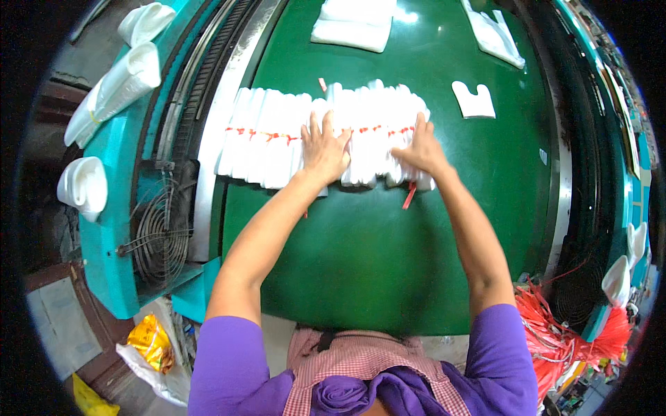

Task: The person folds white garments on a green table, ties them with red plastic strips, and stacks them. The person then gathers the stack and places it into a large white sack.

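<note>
A long row of white rolled plastic bags (267,111) lies side by side on the green table (333,256), tied across the middle with red string (279,136). My left hand (325,149) rests on the row near its centre, palm down with fingers spread. At the row's right end, my right hand (424,149) presses on the last rolls, thumb stretched left and fingers pointing away from me. Below the rolls a loose red string end (409,195) hangs out by my right hand. The undersides of both palms are hidden.
A flat stack of white bags (352,28) lies at the far side, another white bag (496,38) at far right. A small white cut-out piece (474,101) sits right of the row. Rolled film (114,90) lies on the left machine frame; red strings (555,333) hang lower right.
</note>
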Available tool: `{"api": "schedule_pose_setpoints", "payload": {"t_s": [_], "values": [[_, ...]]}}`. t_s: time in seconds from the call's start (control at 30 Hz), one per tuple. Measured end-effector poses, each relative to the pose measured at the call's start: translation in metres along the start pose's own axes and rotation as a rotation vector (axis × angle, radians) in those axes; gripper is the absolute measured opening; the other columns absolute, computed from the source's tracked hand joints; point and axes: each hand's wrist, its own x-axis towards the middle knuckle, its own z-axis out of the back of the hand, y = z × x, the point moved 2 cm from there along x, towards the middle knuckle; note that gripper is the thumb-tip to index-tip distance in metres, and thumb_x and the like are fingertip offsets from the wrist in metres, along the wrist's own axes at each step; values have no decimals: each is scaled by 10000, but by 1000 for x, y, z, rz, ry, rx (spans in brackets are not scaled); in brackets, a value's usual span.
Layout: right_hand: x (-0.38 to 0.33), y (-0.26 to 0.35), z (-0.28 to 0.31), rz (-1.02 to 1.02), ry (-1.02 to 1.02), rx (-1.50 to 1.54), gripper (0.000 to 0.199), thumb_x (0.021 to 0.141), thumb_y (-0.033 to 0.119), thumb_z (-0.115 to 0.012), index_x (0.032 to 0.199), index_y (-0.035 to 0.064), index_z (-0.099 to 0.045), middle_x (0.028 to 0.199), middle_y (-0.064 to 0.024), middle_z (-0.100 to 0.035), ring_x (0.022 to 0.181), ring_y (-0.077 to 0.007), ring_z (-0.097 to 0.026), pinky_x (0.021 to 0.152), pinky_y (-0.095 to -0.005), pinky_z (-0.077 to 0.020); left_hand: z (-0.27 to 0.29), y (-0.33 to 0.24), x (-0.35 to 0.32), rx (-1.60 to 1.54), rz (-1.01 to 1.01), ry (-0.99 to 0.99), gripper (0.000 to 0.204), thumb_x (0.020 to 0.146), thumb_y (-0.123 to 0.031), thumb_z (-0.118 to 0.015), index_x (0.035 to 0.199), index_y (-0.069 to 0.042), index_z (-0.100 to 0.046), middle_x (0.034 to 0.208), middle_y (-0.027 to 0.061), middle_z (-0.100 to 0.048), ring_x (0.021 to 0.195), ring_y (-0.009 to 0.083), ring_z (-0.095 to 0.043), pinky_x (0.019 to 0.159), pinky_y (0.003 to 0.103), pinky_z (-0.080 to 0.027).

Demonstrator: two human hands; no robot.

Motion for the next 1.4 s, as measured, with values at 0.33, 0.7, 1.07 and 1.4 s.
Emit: {"api": "schedule_pose_setpoints", "payload": {"t_s": [0.33, 0.7, 1.07, 1.4], "values": [[-39, 24, -36, -178, -292, 65, 1049, 617, 292, -741, 1419, -4, -132, 1343, -250, -315, 1215, -413, -362, 1000, -491, -355, 2, 10, 1, -23, 363, -158, 896, 694, -351, -711, 1405, -32, -269, 1372, 253, -286, 1233, 425, -311, 986, 540, -271], [-50, 49, -53, -195, -390, 86, 991, 635, 257, -698, 1430, 22, -155, 1366, -198, -324, 1240, -389, -343, 999, -504, -335, -2, 14, -7, -129, 143, -146, 822, 725, -177, -660, 1421, -37, -246, 1345, 226, -333, 1185, 395, -370, 995, 514, -278], [-36, 12, -127, -167, -577, 397, 1064, 519, 232, -738, 1416, 29, -202, 1399, -192, -284, 1319, -377, -248, 1080, -556, -141, -19, 166, -43, -171, 241, -308, 564, 722, -275, -727, 1172, 22, -562, 1346, 250, -404, 1275, 411, -325, 1077, 506, -220], [-57, 44, -55, -279, -327, 141, 1055, 721, 388, -666, 1466, 15, -18, 1446, -259, -202, 1216, -375, -320, 976, -458, -270, 15, 137, -4, 472, 389, -144, 687, 804, -600, -570, 1346, -190, -471, 1274, 63, -518, 1116, 308, -505, 909, 461, -413]]}}
